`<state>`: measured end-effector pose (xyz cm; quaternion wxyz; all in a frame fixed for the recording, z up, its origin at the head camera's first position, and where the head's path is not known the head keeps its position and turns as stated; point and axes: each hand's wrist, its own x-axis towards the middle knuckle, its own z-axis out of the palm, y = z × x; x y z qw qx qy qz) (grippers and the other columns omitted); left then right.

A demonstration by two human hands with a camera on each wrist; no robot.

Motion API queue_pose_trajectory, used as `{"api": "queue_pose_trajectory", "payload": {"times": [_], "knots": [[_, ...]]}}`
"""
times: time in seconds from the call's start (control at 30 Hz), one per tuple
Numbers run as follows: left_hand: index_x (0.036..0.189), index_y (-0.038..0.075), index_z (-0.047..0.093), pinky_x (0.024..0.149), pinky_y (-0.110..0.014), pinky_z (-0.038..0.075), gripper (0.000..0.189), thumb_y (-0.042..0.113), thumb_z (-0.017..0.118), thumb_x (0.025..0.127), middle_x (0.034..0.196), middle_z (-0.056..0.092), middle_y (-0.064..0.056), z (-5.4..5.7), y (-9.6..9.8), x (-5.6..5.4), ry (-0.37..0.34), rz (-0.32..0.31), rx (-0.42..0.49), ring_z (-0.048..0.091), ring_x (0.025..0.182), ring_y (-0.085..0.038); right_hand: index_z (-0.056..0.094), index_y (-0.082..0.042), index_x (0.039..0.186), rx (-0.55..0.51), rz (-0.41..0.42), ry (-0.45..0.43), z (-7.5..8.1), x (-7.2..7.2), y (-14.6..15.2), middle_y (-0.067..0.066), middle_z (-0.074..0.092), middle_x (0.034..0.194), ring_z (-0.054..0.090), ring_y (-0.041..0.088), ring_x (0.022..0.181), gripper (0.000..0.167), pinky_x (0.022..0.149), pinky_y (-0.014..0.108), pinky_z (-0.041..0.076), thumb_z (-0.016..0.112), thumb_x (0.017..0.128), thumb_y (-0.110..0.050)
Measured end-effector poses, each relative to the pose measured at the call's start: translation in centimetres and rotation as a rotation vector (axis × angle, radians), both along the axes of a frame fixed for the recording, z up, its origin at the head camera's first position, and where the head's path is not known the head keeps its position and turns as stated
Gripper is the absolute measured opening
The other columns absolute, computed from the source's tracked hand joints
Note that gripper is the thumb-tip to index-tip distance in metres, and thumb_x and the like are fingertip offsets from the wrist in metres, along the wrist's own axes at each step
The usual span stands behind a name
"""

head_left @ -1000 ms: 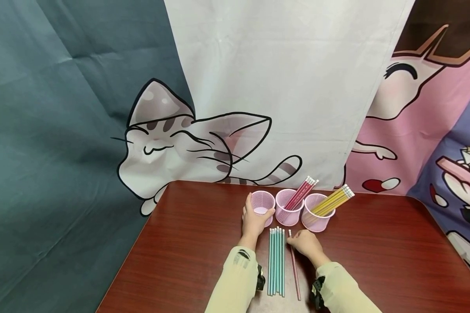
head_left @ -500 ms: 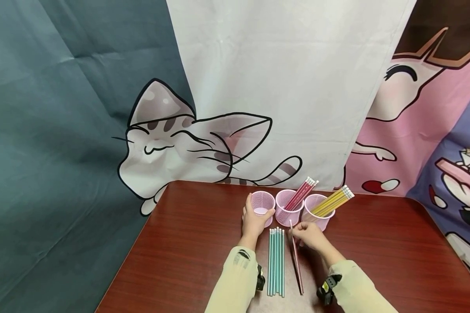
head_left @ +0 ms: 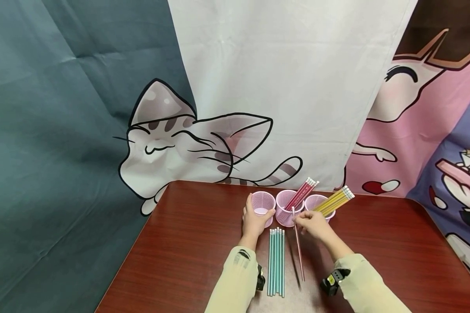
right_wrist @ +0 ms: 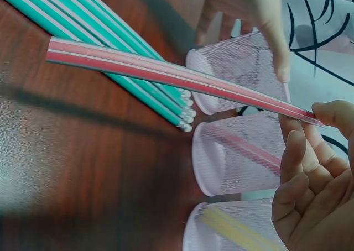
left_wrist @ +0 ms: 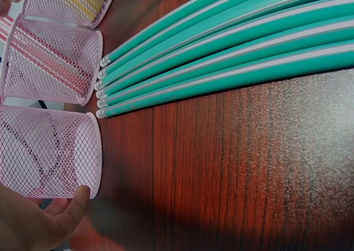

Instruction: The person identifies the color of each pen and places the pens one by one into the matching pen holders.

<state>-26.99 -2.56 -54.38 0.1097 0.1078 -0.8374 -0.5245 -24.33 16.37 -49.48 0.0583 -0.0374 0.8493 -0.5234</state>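
Observation:
My left hand [head_left: 252,224] holds the leftmost pink mesh pencil cup [head_left: 263,200], thumb at its near side and fingers round its left. Only a white base shows inside that cup. In the right wrist view, my right hand [right_wrist: 318,184] pinches one red pencil [right_wrist: 177,79] close to its end between thumb and fingers. The pencil is off the table, its long end sloping down toward me, its held end in front of the middle mesh cup [head_left: 283,216]. Red pencils [head_left: 300,195] lean in that middle cup. The right cup [head_left: 312,200] holds yellow pencils [head_left: 334,201].
Several teal pencils [head_left: 276,263] lie side by side on the brown wooden table [head_left: 188,243], eraser ends toward the cups. The three cups stand in a row near the back edge. Behind hangs a cloth [head_left: 297,87] with cartoon figures.
My right hand has lifted the red pencil off the table and moved it away from me, toward the middle cup. The left hand stays on the left cup.

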Motion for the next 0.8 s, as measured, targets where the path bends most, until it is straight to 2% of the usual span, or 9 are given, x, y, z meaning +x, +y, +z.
{"api": "queue_pose_trajectory", "payload": {"times": [0.13, 0.3, 0.43, 0.53, 0.67, 0.8], "knots": [[0.143, 0.026, 0.031, 0.092, -0.049, 0.039, 0.096, 0.043, 0.082, 0.064, 0.133, 0.043, -0.013, 0.0, -0.1, 0.0, -0.001, -0.001, -0.004, 0.045, 0.115, -0.036, 0.063, 0.012, 0.090, -0.030, -0.008, 0.001, 1.1, -0.4, 0.2, 0.005, 0.058, 0.057, 0.056, 0.018, 0.050, 0.024, 0.046, 0.025, 0.044, 0.063, 0.085, -0.011], [0.143, 0.027, 0.030, 0.092, -0.049, 0.039, 0.095, 0.043, 0.081, 0.064, 0.133, 0.043, -0.013, 0.0, -0.1, 0.0, -0.004, -0.002, 0.000, 0.045, 0.116, -0.036, 0.061, 0.015, 0.093, -0.073, -0.011, 0.001, 2.5, -1.0, 0.6, 0.010, 0.060, 0.059, 0.057, 0.016, 0.050, 0.027, 0.047, 0.026, 0.048, 0.063, 0.086, -0.011], [0.143, 0.027, 0.030, 0.092, -0.049, 0.039, 0.096, 0.043, 0.081, 0.064, 0.133, 0.043, -0.013, 0.0, -0.2, 0.0, -0.004, -0.004, 0.010, 0.045, 0.116, -0.036, 0.063, 0.012, 0.093, -0.027, -0.016, 0.039, 3.5, -1.5, 1.0, 0.011, 0.062, 0.061, 0.060, 0.018, 0.051, 0.028, 0.046, 0.029, 0.048, 0.063, 0.086, -0.015], [0.143, 0.027, 0.030, 0.093, -0.049, 0.039, 0.096, 0.043, 0.082, 0.064, 0.133, 0.043, -0.013, 0.0, -0.2, 0.0, -0.004, -0.005, 0.014, 0.044, 0.116, -0.036, 0.063, 0.010, 0.095, 0.002, -0.018, 0.064, 4.3, -1.8, 1.3, 0.010, 0.063, 0.063, 0.059, 0.015, 0.051, 0.029, 0.047, 0.029, 0.048, 0.063, 0.086, -0.017], [0.143, 0.027, 0.030, 0.093, -0.049, 0.039, 0.096, 0.043, 0.082, 0.064, 0.133, 0.043, -0.014, -0.1, -0.2, 0.0, -0.003, -0.004, 0.004, 0.044, 0.116, -0.036, 0.062, 0.010, 0.099, -0.006, -0.036, 0.050, 5.4, -2.2, 1.5, 0.010, 0.064, 0.068, 0.058, 0.011, 0.052, 0.030, 0.046, 0.028, 0.047, 0.062, 0.088, -0.018], [0.143, 0.028, 0.030, 0.092, -0.048, 0.039, 0.095, 0.042, 0.081, 0.064, 0.132, 0.044, -0.014, -0.1, -0.1, -0.1, -0.002, -0.002, -0.003, 0.045, 0.115, -0.036, 0.060, 0.010, 0.102, -0.035, -0.059, 0.035, 6.1, -2.4, 1.6, 0.012, 0.066, 0.072, 0.063, 0.016, 0.058, 0.033, 0.051, 0.030, 0.051, 0.061, 0.089, -0.020]]}}
